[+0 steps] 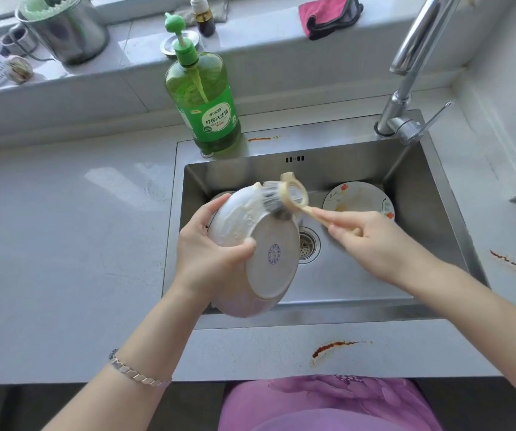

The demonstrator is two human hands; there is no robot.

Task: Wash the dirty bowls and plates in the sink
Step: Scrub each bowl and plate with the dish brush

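fingers (213, 213) of left hand (206, 253) curl round upturned bowl (259, 244) above sink (421, 181); right hand (371, 241) pinches brush (281, 197) handle, bristles apparently on sudsy outer wall. advise rotating bowl under firm strokes. soiled plate (359, 197) lies on sink floor.

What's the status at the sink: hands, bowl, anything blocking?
Left hand has a grip on the tilted bowl over the sink. Right hand holds the brush, bristles on the bowl's soapy outside. Stained floral plate lies in the sink. Nothing blocking.
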